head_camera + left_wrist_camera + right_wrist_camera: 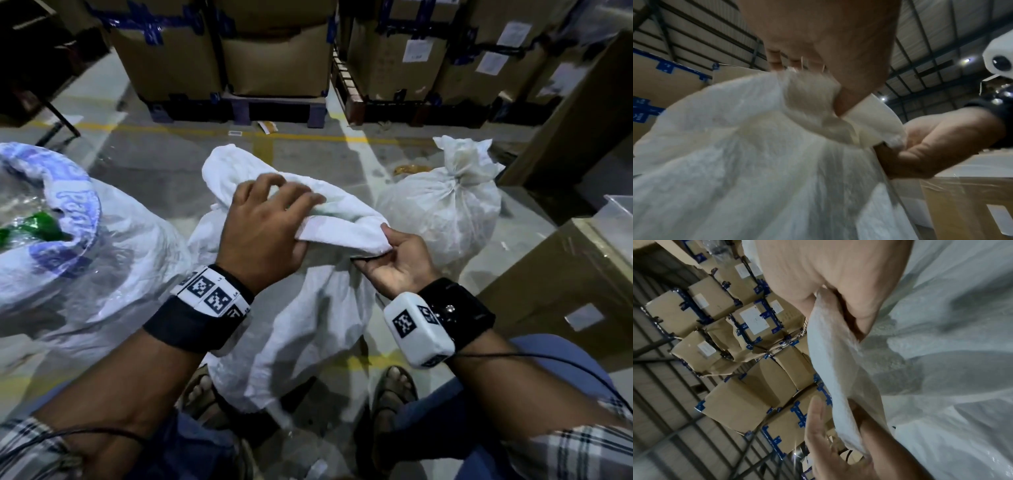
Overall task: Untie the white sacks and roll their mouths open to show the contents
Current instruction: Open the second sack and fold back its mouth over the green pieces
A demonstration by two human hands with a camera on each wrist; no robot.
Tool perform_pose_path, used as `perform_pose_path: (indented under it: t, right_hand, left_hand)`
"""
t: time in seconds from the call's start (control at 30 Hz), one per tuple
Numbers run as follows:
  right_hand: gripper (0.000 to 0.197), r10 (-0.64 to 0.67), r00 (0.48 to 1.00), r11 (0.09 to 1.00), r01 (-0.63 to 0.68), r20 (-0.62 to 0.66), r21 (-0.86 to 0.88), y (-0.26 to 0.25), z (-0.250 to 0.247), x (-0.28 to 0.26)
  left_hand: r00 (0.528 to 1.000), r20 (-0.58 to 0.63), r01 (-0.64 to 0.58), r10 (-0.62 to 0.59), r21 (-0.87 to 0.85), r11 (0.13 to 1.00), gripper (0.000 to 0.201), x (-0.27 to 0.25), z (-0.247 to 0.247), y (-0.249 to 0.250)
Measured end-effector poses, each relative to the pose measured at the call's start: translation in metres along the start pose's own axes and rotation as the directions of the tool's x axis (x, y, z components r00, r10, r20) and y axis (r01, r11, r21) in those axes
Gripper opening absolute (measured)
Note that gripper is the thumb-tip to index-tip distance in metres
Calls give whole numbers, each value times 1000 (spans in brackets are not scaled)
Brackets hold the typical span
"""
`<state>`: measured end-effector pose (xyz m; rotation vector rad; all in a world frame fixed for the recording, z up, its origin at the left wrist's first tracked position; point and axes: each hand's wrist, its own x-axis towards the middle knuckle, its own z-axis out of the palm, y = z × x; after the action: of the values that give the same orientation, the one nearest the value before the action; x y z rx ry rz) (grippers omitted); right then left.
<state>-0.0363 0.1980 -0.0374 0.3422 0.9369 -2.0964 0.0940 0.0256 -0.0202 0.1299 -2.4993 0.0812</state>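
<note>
The middle sack (308, 318) keeps its contents out of sight: its mouth is a closed fold of cloth. The left hand (263, 226) covers part of that fold, and whether a tie lies under it cannot be told. Left of this sack, the opened sack (102, 246) is cut off by the picture's edge, its green contents (41, 226) too blurred to name. Behind it to the right, the knotted sack (442, 209) hides its filling.

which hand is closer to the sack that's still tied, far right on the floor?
Right. The right hand pinches the middle sack's mouth on the side facing the tied sack; the left hand grips the same mouth further left.
</note>
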Motion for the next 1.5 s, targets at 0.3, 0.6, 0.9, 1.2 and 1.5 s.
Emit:
perform_pose_path:
  t: [0.3, 0.6, 0.9, 1.2, 1.5]
  right_hand:
    - [34, -135, 985, 991, 132, -108, -31, -5, -7, 15]
    - [39, -66, 991, 996, 73, -118, 54, -2, -11, 9]
    - [38, -75, 994, 997, 75, -81, -4, -2, -2, 10]
    - [29, -517, 851, 270, 61, -91, -961, -5, -31, 13]
    - [42, -136, 953, 636, -125, -270, -762, 1, -32, 15]
  left_hand:
    - [688, 440, 688, -577, -144, 711, 82, -10, 4, -12]
    - [395, 827, 426, -400, -550, -718, 20, 2, 9, -26]
    - [492, 840, 263, -231, -396, -880, 46, 2, 9, -42]
    - [232, 646, 965, -728, -248, 87, 28, -12, 44, -53]
    - [222, 750, 899, -623, -405, -167, 57, -15, 52, -51]
